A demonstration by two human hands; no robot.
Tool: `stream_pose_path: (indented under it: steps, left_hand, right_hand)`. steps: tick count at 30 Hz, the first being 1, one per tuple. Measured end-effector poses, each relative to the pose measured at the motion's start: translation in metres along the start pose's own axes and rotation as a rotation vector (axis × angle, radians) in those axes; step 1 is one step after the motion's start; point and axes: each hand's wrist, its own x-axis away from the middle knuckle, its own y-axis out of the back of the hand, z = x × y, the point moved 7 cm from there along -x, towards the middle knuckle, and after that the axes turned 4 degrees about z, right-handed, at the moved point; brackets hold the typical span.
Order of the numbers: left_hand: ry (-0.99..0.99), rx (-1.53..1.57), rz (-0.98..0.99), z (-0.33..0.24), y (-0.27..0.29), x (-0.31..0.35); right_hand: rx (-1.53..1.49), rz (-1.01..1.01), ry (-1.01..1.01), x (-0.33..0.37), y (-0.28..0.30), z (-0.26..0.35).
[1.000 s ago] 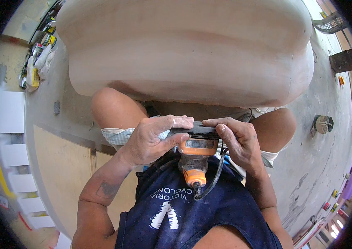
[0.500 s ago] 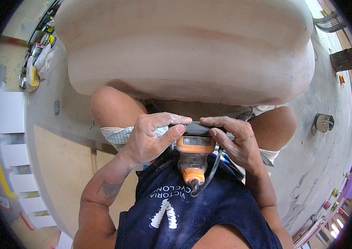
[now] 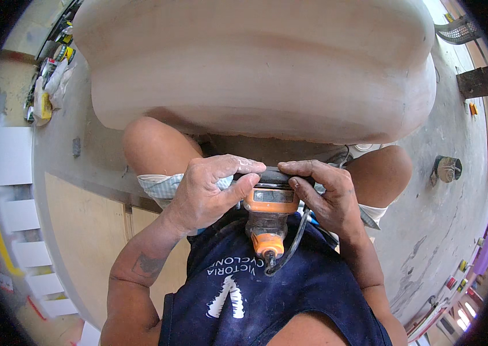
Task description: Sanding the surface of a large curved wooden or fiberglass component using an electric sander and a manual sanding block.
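Observation:
An orange and black power sander (image 3: 271, 202) rests on its side against my lap, its dark pad (image 3: 273, 176) turned away from me. Dust coats my left hand (image 3: 214, 183), whose fingers and thumb pinch the pad's left edge. On the opposite edge, my right hand (image 3: 326, 193) grips in the same way, fingers on top and thumb beneath. A black cord (image 3: 299, 245) loops from the sander's orange end up past my right wrist. Ahead of my knees stands a large, smooth, beige curved body (image 3: 255, 75) with reddish-brown patches; neither hand touches it.
A plywood sheet (image 3: 82, 225) lies on the grey floor to my left. Bags and containers (image 3: 48, 95) line the far left. To the right are a round dusty tin (image 3: 447, 169), a dark beam (image 3: 479, 82) and a perforated black piece (image 3: 457, 30).
Both hands keep their hold on the sander's pad. The pad's face has tilted slightly more into view; otherwise little has moved.

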Motion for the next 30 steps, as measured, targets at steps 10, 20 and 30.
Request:
stream_pose_path:
  steps: [10,20,30]
  left_hand:
    - [-0.042,0.004,0.039,-0.007,0.004,-0.002]
    - [-0.030,-0.004,0.031,-0.009,0.005,-0.001]
    - [-0.047,-0.010,0.070,-0.009,0.002,0.000]
  right_hand:
    - [-0.001,0.090,0.107,-0.007,0.007,0.009]
    - [-0.053,0.080,0.047,-0.005,0.014,0.001]
    - [0.028,0.134,0.163,-0.005,0.015,0.003]
